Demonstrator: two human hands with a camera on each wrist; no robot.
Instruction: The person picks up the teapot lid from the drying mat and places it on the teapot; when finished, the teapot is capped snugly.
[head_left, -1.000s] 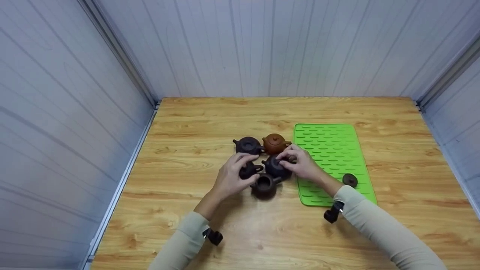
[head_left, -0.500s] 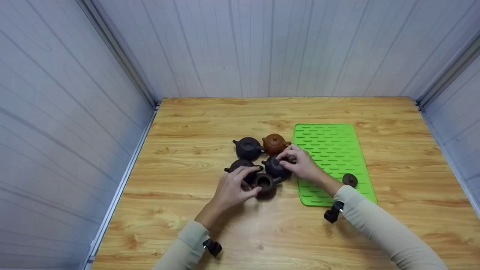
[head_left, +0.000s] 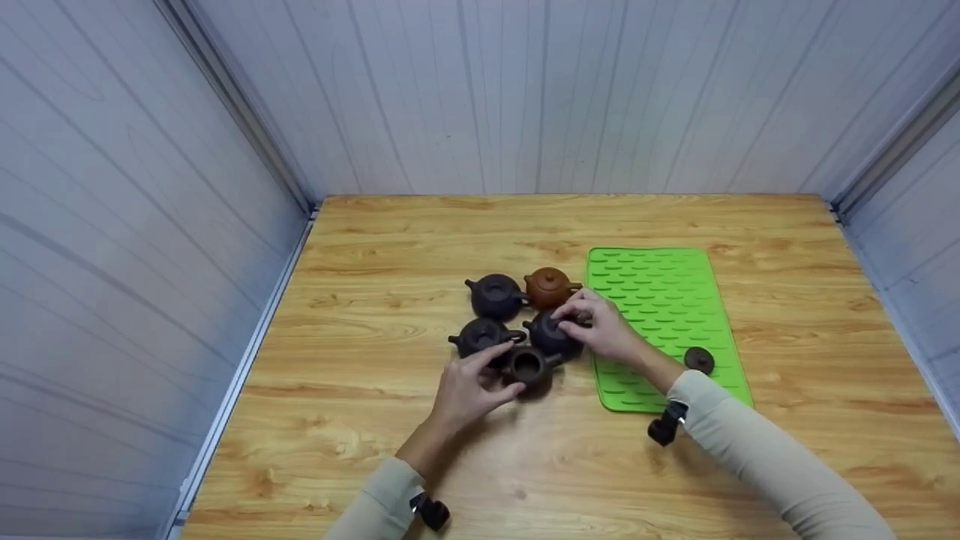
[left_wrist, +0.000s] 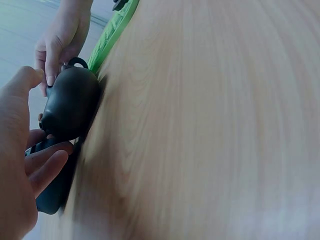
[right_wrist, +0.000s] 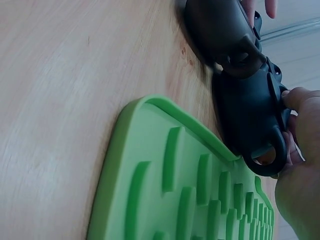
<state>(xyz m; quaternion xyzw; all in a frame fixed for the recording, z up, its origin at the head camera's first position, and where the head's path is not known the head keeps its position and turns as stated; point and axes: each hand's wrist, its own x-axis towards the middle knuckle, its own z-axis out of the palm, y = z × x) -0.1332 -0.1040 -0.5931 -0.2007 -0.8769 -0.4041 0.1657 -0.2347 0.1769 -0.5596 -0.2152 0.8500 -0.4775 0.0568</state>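
My left hand [head_left: 463,391] reaches beside a dark brown lidless teapot [head_left: 537,385], thumb and fingers spread apart around its spout side. In the left wrist view that teapot [left_wrist: 75,102] stands between the thumb and the fingers; contact is hard to tell. Just behind it is a black teapot [head_left: 550,343], whose lid my right hand [head_left: 606,328] pinches at the top. The right wrist view shows this black teapot [right_wrist: 247,112] upright, its lid seated and its loop handle near the palm. A loose dark lid [head_left: 699,361] lies on the green mat [head_left: 660,281].
Another dark teapot [head_left: 477,337] stands to the left, close to the left fingers. Behind are a dark teapot [head_left: 496,298] and an orange-brown teapot [head_left: 549,289]. All are clustered on the wooden table [head_left: 375,300], left of the mat. Pale panel walls enclose the table's back and sides.
My left hand has left the left-hand dark teapot and moved toward the front, to the lidless teapot. The right hand has stayed on the black teapot's lid.
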